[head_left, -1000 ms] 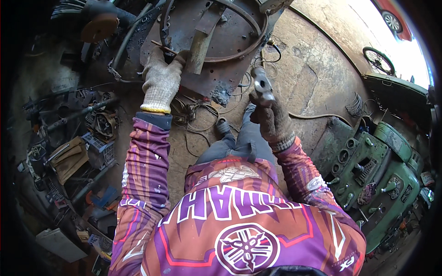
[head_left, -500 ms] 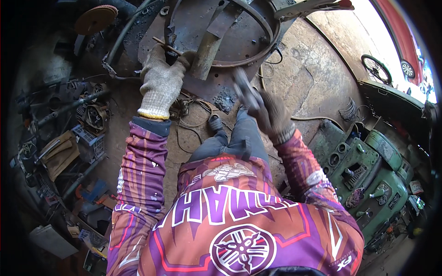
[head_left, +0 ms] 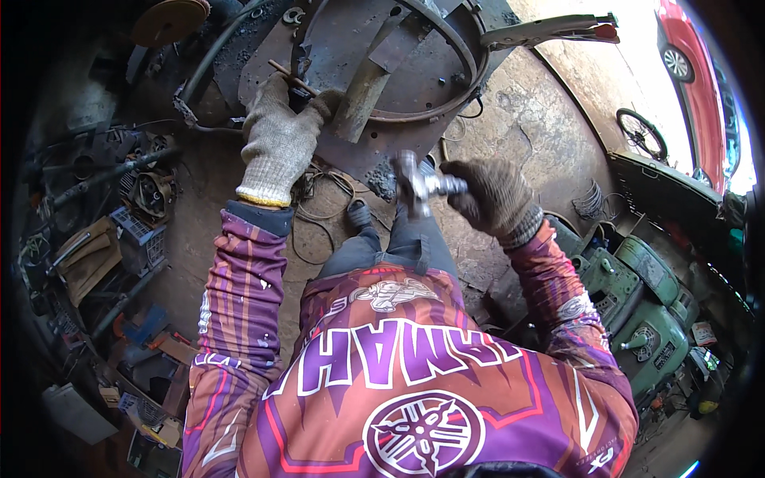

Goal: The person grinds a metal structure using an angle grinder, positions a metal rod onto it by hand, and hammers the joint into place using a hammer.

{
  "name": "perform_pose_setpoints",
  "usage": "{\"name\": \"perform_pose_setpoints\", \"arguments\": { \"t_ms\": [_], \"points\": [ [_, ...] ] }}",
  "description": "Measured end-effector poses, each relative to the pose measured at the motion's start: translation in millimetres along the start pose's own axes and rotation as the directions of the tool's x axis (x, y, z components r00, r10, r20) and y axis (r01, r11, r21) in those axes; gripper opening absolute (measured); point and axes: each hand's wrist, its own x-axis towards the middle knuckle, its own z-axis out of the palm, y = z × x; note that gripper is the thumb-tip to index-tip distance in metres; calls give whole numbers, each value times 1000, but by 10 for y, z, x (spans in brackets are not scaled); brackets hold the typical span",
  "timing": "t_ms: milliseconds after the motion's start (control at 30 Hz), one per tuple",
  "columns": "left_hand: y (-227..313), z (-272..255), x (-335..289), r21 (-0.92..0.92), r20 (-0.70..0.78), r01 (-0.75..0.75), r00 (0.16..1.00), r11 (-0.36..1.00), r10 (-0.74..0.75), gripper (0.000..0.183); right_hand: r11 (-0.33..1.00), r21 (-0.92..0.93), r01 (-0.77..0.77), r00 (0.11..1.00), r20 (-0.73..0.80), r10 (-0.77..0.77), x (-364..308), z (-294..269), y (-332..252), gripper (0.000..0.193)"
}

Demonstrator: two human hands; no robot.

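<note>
Left hand (head_left: 279, 147) (pale knitted glove) presses fingers together on the thin rusty metal rod (head_left: 288, 78); right hand (head_left: 490, 195) grips a blurred silvery steel hammer (head_left: 418, 185).

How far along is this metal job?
Done, it seems: a metal ring sits on the rusty steel plate. In hand: the left hand steadies a thin rod on the plate; the right hand holds a hammer. What remains cannot be told.
</note>
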Motion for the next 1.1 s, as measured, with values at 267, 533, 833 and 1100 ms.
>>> {"name": "perform_pose_setpoints", "arguments": {
  "t_ms": [267,533,833,1100],
  "points": [
    [-69,7,5,-26,9,2,1000,1000,-1,72,959,-153,240,964,156,-217,49,-420,-238,44],
    [-116,14,38,-100,62,64,996,993,-59,73,982,-188,28,984,179,6,126,-392,-193,29],
    [-64,10,27,-68,20,15,1000,998,-14,68,975,-199,100,993,83,-85,153,-343,-48,38],
    [-17,7,28,-44,50,46,998,998,-44,69,965,-263,25,1000,-6,-28,287,-331,64,39]
  ]
}}
